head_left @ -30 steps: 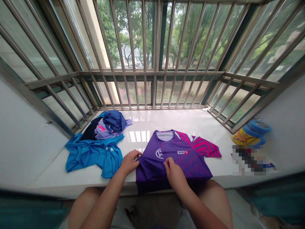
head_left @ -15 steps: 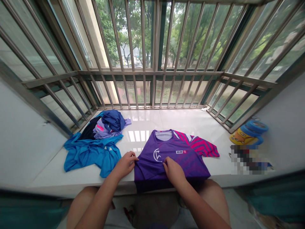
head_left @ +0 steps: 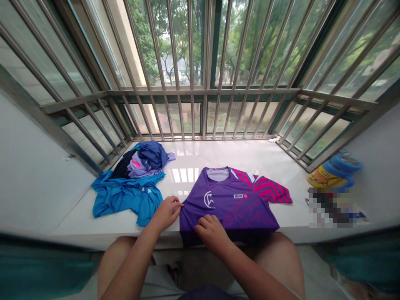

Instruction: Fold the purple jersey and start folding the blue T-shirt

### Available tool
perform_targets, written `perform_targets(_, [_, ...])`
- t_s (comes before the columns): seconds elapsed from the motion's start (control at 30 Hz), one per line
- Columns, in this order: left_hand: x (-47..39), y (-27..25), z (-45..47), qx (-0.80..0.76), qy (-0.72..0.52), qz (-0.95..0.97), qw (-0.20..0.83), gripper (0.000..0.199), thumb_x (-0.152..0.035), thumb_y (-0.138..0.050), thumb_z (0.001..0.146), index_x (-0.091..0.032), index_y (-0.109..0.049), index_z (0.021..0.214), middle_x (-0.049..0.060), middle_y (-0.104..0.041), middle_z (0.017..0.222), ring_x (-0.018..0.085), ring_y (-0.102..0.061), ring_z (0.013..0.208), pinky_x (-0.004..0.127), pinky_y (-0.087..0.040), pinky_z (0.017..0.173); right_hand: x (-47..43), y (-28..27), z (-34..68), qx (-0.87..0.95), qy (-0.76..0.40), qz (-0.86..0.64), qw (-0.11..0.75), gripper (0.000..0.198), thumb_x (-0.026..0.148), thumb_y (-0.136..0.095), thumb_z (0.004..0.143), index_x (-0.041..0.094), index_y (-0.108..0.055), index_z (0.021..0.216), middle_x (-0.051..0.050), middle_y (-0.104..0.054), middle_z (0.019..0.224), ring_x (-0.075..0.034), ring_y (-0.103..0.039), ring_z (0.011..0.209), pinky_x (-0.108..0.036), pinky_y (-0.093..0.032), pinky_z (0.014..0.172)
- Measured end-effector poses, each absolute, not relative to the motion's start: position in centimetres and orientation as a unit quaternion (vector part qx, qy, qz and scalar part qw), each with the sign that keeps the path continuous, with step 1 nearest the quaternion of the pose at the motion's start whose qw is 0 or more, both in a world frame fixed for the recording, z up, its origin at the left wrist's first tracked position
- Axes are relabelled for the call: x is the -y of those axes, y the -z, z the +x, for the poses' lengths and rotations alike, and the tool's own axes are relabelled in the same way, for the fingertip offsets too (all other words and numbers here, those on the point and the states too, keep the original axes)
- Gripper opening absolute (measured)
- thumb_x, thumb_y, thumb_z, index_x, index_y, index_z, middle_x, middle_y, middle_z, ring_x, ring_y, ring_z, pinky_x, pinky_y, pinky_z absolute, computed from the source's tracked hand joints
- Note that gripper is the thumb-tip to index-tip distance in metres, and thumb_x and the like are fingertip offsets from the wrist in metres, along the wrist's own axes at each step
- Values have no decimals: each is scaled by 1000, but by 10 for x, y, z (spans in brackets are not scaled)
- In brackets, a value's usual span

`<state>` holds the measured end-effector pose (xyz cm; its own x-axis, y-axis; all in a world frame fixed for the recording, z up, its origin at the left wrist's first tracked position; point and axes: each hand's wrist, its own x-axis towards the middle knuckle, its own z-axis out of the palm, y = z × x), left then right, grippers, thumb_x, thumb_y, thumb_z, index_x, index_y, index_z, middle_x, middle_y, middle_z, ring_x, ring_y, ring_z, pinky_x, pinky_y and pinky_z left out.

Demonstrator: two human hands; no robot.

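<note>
A purple jersey (head_left: 240,212) lies front up on the white ledge, its lower part hanging over the near edge. One sleeve, striped pink and purple, sticks out to the right; no sleeve shows on the left side, where the cloth is folded in. My left hand (head_left: 168,212) pinches the jersey's left edge between thumb and finger. Lower down on the front, close to the ledge's edge, my right hand (head_left: 211,231) has its fingers curled onto the fabric, and its fingertips are partly hidden.
To the left lies a heap of crumpled clothes, with a bright blue shirt (head_left: 125,200) in front and a dark blue garment (head_left: 153,154) on top. A blue-and-yellow jug (head_left: 331,173) stands at the right wall, near a blurred-out patch. Metal window bars (head_left: 204,112) enclose the ledge.
My right hand has moved down and left across the jersey's front, from near the white logo toward the lower edge. My left hand stays at the left edge. The view has shifted slightly.
</note>
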<state>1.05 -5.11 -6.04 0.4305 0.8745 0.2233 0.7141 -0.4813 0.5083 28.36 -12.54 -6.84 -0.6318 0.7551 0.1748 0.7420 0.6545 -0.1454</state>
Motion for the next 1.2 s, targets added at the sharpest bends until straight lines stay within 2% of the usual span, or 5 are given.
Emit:
perform_targets(0.17, [45,59,36,-522,-241,808,126,20,-20,-56,100,-21,-76,103,10,-72,112,26,-68,105,44,-57,98,127,56,297,906,-62,-393,146,18,44,-74,102,26,-69,104,-2,-72,107,-24,-60,103,-37,-40,88])
perform_targets(0.4, [13,66,110,-504,-274,814,86,44,-7,-42,99,-17,-67,133,14,-72,139,26,-67,130,46,-53,116,100,39,325,848,-68,-496,175,23,32,-60,109,23,-68,129,-10,-71,131,-28,-60,125,-43,-43,105])
perform_targets(0.77, [107,61,86,-400,-184,897,43,26,-34,-88,86,-23,-70,101,7,-75,109,30,-68,101,44,-54,85,107,41,350,807,-88,-564,154,30,36,-58,109,24,-67,136,-12,-69,134,-29,-63,121,-42,-48,104])
perform_targets(0.93, [128,71,78,-374,-208,904,19,16,-9,-74,93,-23,-69,97,3,-76,98,25,-68,93,41,-50,82,88,37,341,754,-89,-647,76,23,36,-58,108,21,-71,118,-12,-72,118,-30,-66,111,-39,-50,90])
perform_targets(1.2, [128,48,67,-433,-202,872,109,12,-37,-71,101,-25,-72,102,6,-78,99,27,-72,94,46,-58,87,79,35,331,744,-65,-660,81,23,31,-57,107,22,-71,121,-13,-71,128,-31,-63,119,-41,-50,97])
